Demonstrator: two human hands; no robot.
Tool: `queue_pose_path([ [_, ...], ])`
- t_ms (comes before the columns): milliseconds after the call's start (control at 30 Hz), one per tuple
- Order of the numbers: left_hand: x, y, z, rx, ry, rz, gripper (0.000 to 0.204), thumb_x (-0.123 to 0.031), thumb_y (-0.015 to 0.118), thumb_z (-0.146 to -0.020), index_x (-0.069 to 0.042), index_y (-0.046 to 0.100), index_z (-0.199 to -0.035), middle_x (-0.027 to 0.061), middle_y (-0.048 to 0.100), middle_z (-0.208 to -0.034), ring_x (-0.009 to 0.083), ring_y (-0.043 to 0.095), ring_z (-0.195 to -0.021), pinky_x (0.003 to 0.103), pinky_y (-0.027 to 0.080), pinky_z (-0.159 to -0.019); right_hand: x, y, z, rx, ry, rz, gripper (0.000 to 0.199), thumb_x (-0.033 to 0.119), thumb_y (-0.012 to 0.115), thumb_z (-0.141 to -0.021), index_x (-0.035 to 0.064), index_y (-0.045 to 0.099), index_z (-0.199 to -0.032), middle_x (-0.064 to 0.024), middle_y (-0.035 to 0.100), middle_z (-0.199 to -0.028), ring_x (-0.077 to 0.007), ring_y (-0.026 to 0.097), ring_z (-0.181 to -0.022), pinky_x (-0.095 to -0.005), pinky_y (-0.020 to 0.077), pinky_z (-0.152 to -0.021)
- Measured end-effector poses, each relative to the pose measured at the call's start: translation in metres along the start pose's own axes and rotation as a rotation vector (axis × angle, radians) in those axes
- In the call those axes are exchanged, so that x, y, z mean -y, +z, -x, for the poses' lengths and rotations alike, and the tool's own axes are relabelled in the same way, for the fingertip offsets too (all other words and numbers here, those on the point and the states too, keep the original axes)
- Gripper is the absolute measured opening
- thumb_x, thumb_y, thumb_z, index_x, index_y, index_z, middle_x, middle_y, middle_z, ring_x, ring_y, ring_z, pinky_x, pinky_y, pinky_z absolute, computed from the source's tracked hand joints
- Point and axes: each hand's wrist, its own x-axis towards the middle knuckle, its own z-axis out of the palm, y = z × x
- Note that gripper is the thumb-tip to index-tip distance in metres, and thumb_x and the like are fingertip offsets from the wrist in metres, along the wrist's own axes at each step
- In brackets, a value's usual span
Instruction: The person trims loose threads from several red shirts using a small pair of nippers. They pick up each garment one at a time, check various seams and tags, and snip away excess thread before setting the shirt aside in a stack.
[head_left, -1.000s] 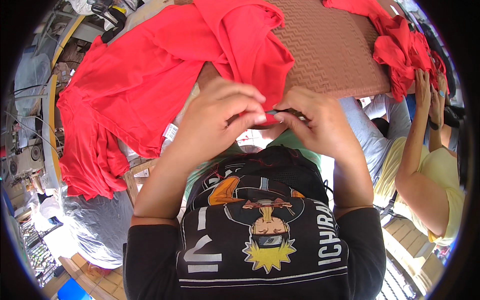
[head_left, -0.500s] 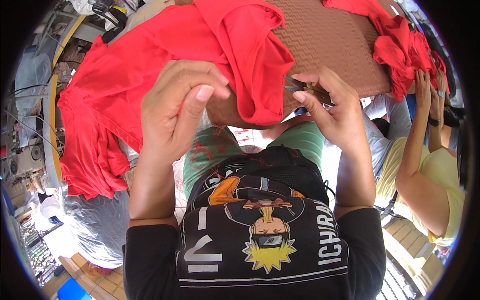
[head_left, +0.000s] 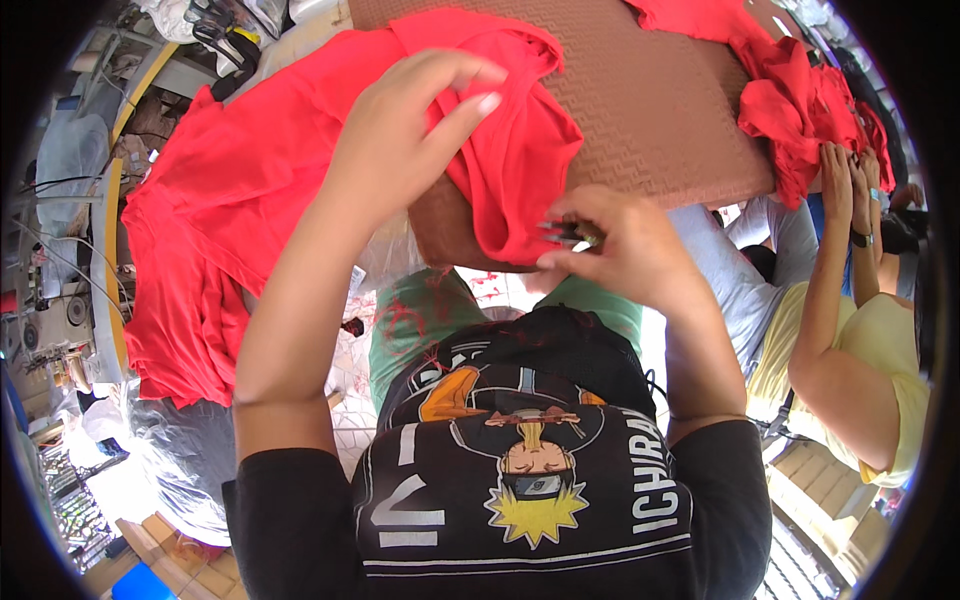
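Note:
A red garment (head_left: 270, 130) drapes over the near left part of the brown padded table (head_left: 660, 110) and hangs past its edge. My left hand (head_left: 405, 130) is raised over this cloth, thumb and fingers apart, with nothing between them; whether it touches the fabric I cannot tell. In my right hand (head_left: 630, 250) is a small pair of thread snips (head_left: 575, 234), blurred by motion. Their blades point left, close beside the hanging fold of the garment at the table's front edge.
On the right, a co-worker in a yellow top (head_left: 840, 360) handles another red cloth (head_left: 785, 100) lying over the table. A dark plastic-wrapped bundle (head_left: 190, 450) stands at lower left. Machine parts and cables line the far left. Red thread scraps lie on my green shorts (head_left: 405, 310).
My left hand has moved up and slightly right over the red garment. My right hand, with the snips, has dropped and shifted left toward the hanging fold.

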Motion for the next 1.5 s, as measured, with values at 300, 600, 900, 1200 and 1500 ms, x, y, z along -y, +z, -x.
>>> queue_pose_path([
  [300,0.088,0.090,-0.103,0.119,-0.127,-0.580,0.039,-0.022,0.064,-0.083,-0.011,0.063,-0.121,0.0135,0.061,-0.125,0.0335,0.056,-0.115,0.043,0.047,-0.096,-0.011,0.004,-0.004,0.227,-0.056,-0.118,0.026,0.007,0.070,-0.070,0.0061,0.066,-0.095,-0.0146,0.067,-0.088,-0.0345,0.065,-0.083,-0.0419,0.0515,-0.072],
  [600,0.093,-0.078,-0.209,-0.507,-0.320,-0.118,0.026,-0.022,0.057,-0.085,-0.011,0.071,-0.104,0.0169,0.070,-0.100,0.0299,0.065,-0.096,0.037,0.049,-0.087,-0.010,-0.186,-0.068,-0.205,-0.083,-0.055,0.004,0.000,0.064,-0.078,0.0002,0.063,-0.082,-0.0036,0.067,-0.075,-0.0138,0.064,-0.070,-0.0276,0.0504,-0.070],
  [900,0.041,-0.136,-0.096,-0.810,0.277,-0.666,0.042,0.001,0.047,-0.074,-0.017,0.072,-0.103,0.0112,0.058,-0.128,0.0309,0.045,-0.124,0.040,0.033,-0.105,-0.057,-0.226,-0.088,-0.878,-0.093,0.316,0.016,0.017,0.064,-0.091,0.0039,0.067,-0.099,-0.0062,0.068,-0.081,-0.0117,0.062,-0.078,-0.0280,0.0487,-0.074],
  [1200,0.032,-0.043,0.047,-0.154,-0.046,-0.246,0.016,-0.001,0.057,-0.065,-0.011,0.058,-0.077,0.0050,0.065,-0.115,0.0259,0.053,-0.125,0.051,0.021,-0.113,-0.138,-0.122,-0.015,-0.660,0.182,-0.161,0.009,0.010,0.070,-0.089,0.0020,0.065,-0.090,0.0085,0.049,-0.072,-0.0011,0.040,-0.065,-0.0182,0.0324,-0.057],
  [1500,-0.006,-0.040,0.063,0.330,-0.159,-0.199,0.011,-0.015,0.072,-0.079,-0.007,0.066,-0.084,0.0054,0.067,-0.092,0.0227,0.062,-0.102,0.044,0.035,-0.104,-0.135,-0.117,0.032,-0.391,0.326,0.119,0.017,0.008,0.068,-0.083,-0.0011,0.065,-0.097,-0.0083,0.059,-0.073,-0.0086,0.053,-0.070,-0.0259,0.0451,-0.068],
])
